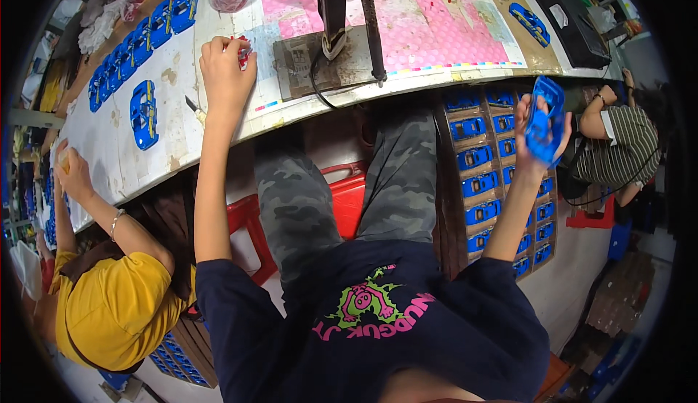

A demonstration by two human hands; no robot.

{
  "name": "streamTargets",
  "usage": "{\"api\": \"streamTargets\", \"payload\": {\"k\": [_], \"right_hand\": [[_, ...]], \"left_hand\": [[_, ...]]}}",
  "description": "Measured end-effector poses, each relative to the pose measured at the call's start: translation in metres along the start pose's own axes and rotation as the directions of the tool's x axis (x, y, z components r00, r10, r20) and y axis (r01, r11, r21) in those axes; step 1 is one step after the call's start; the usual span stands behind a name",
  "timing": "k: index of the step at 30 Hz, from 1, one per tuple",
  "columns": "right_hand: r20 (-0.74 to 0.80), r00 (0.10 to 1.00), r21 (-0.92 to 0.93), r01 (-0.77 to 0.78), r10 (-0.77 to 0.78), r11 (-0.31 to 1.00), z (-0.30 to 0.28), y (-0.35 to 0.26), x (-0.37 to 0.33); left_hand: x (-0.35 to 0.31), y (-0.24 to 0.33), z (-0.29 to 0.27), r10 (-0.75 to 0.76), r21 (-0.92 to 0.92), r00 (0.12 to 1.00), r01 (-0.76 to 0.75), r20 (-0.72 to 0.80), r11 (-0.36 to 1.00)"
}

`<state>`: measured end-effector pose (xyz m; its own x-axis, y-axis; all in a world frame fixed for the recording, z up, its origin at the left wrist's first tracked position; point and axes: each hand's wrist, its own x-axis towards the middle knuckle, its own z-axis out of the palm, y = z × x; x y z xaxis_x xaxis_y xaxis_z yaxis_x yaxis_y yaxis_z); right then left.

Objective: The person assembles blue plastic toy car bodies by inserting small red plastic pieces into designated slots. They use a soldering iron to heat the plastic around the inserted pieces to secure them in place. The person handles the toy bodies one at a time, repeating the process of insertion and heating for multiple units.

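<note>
Clasping a blue car body [539, 132] at the frame's right, my right fingers [521, 118] grip its sides; my left fingers [217, 49] curl over red parts [244, 57] on the tabletop [109, 159], upper left, whether clamped I cannot tell. Seemingly part-picking; next needs a secure pinch.

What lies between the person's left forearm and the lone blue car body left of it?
In the head view, a knife-like tool with a pale handle lies between forearm and car body.
</note>
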<state>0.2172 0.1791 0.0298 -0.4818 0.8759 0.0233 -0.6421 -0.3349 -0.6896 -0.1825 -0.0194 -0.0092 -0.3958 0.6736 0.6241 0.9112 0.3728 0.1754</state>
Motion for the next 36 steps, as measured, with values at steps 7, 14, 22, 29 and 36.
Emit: {"api": "streamTargets", "payload": {"k": [7, 14, 22, 29, 36], "right_hand": [[0.314, 0.941, 0.143, -0.177, 0.125, 0.974, 0.031, 0.039, -0.076], [0.634, 0.673, 0.226, -0.633, 0.381, 0.741, 0.058, 0.079, -0.121], [0.644, 0.572, -0.027, -0.647, 0.508, 0.762, 0.066, 0.086, -0.127], [0.666, 0.534, -0.115, -0.616, 0.520, 0.779, 0.067, 0.082, -0.127], [0.702, 0.535, -0.153, -0.532, 0.470, 0.833, 0.073, 0.084, -0.128]], "left_hand": [[0.003, 0.022, -0.014, -0.066, -0.218, 0.992, 0.041, -0.106, 0.975], [-0.049, 0.137, -0.092, -0.067, -0.842, 0.997, 0.006, -0.035, 0.540], [-0.077, 0.170, -0.103, 0.277, -0.956, 0.926, 0.287, 0.258, -0.068], [-0.080, 0.166, -0.099, 0.331, -0.949, 0.916, 0.285, 0.227, -0.138], [-0.088, 0.165, -0.093, 0.352, -0.928, 0.925, 0.249, 0.143, -0.276]]}}
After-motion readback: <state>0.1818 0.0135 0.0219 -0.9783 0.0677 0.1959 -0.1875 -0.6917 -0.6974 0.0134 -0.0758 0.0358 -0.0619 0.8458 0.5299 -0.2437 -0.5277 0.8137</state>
